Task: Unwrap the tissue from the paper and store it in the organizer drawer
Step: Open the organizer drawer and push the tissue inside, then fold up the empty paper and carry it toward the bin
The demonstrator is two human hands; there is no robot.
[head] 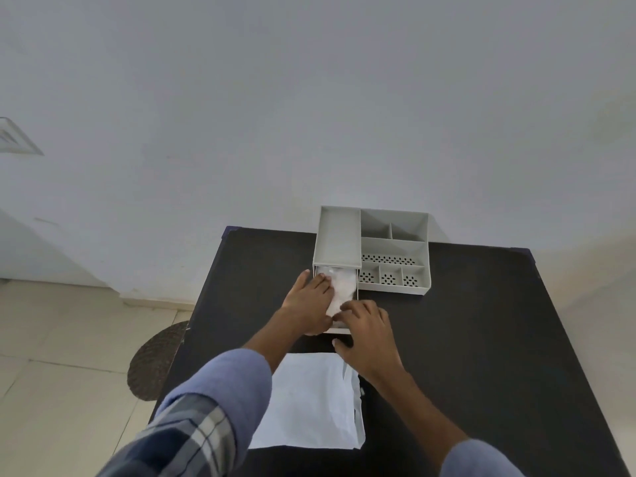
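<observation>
Both our hands, left (309,304) and right (364,325), press flat-fingered on the tissue (340,287) in the drawer (339,330); bulging tissue could jam it

A black tabletop (464,339) stands against a pale wall (309,98). On the tiled floor (62,356) left of it lies a dark round mat (155,363), partly hidden under the tabletop's edge. A vent (15,137) shows far left.

Both hands (311,301) (366,333) press tissue (342,287) into open drawer (339,330).
</observation>
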